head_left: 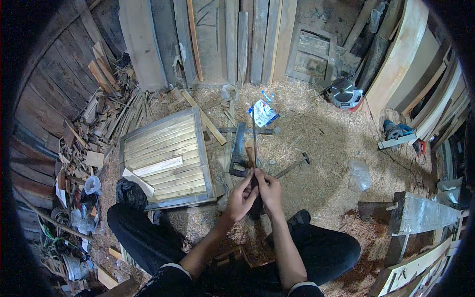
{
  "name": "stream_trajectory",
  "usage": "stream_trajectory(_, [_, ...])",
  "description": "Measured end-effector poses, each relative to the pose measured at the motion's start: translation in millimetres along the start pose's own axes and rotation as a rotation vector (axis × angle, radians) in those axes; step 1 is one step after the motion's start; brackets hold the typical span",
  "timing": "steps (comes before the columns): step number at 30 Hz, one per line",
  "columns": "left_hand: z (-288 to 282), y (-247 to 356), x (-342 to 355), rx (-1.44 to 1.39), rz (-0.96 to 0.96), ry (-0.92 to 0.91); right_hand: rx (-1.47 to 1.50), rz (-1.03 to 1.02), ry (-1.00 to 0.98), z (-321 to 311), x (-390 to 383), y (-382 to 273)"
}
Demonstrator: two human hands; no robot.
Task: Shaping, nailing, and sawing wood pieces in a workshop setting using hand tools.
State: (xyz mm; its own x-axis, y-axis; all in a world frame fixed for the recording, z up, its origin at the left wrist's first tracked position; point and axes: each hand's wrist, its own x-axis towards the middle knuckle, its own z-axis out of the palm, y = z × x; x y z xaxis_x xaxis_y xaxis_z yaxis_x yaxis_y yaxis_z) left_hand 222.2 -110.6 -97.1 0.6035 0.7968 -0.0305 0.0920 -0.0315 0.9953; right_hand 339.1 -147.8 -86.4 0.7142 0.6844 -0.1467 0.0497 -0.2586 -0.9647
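A long, narrow blade (pixel 254 128), seen nearly edge-on, points away from me between my two hands. My left hand (pixel 241 198) is closed on its near end, thumb bent inward. Beside it, my right hand (pixel 268 193) grips the same end from the right; what lies under the fingers is hidden. Just beyond my fingers on the left is a hand saw (pixel 238 143) with a dark handle, and a short piece of pale wood (pixel 249 151) shows behind the blade. A hammer (pixel 292 166) lies to the right.
A slatted wooden panel (pixel 163 143) lies left on shavings, near heaped offcuts (pixel 99 119). A blue-white packet (pixel 263 113), plastic bag (pixel 359 175), circular saw (pixel 344 95) and teal power tool (pixel 396 128) lie around me. Boards (pixel 401 54) lean on walls; a wooden structure (pixel 420 218) stands near right.
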Motion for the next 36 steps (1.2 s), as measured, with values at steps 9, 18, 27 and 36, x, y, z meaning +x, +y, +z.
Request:
stream_trajectory(9, [2.0, 11.2, 5.4, -0.053, -0.063, -0.061, -0.113, -0.070, 0.001, 4.1, 10.4, -10.6])
stream_trajectory(18, [10.2, -0.9, 2.6, 0.320, 0.197, 0.144, -0.364, -0.010, -0.080, -11.2, 4.8, -23.7])
stream_trajectory(27, [11.6, -0.6, 4.7, 0.465, 0.231, 0.253, -0.084, -0.131, -0.142, -9.5, 23.3, 15.3])
stream_trajectory(36, [2.9, -2.0, 8.9, 0.445, 0.281, 0.317, -0.521, 0.204, 0.159, -11.5, 80.3, 155.2])
